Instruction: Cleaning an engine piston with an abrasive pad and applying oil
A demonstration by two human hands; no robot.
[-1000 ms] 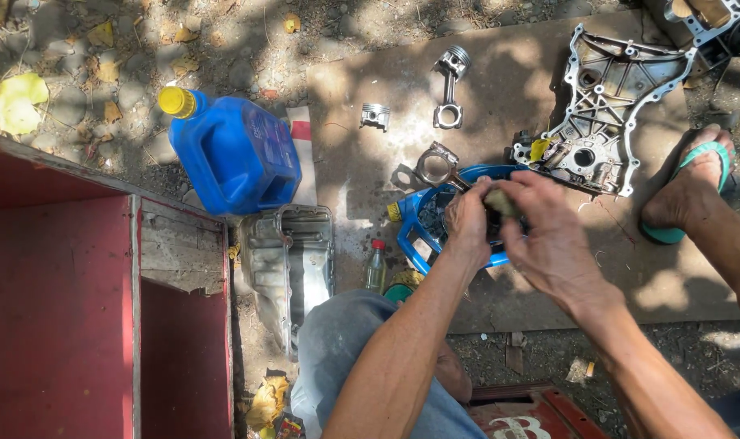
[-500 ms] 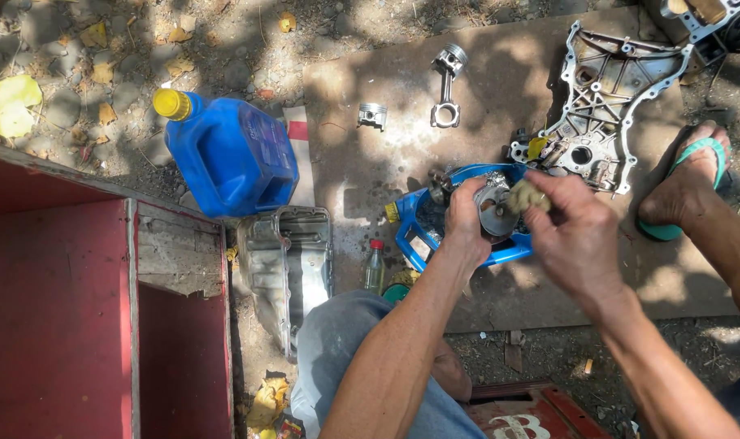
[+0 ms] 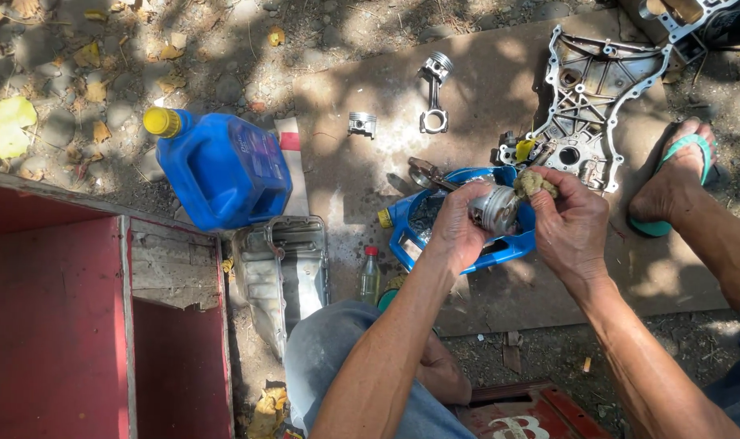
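A metal piston is held just right of the frame's centre, above a cut-open blue container used as a tray. It is gripped by the left hand, whose fingers are curled closed around its near side. A wad of dirty yellowish rag is pinched in the right hand, fingers bent tight, and is pressed against the piston's upper right edge.

Behind the tray, in the upper right of the frame, a grey engine cover is laid on a brown board. Further left on the board, a second piston with its connecting rod and a loose piston are seen well apart from each other. A sandalled foot is rested at the right edge. Left of centre, a blue jug with a yellow cap is lying on the ground, with a metal pan just below it and a small bottle with a red cap beside the pan. A red wooden box fills the lower left.
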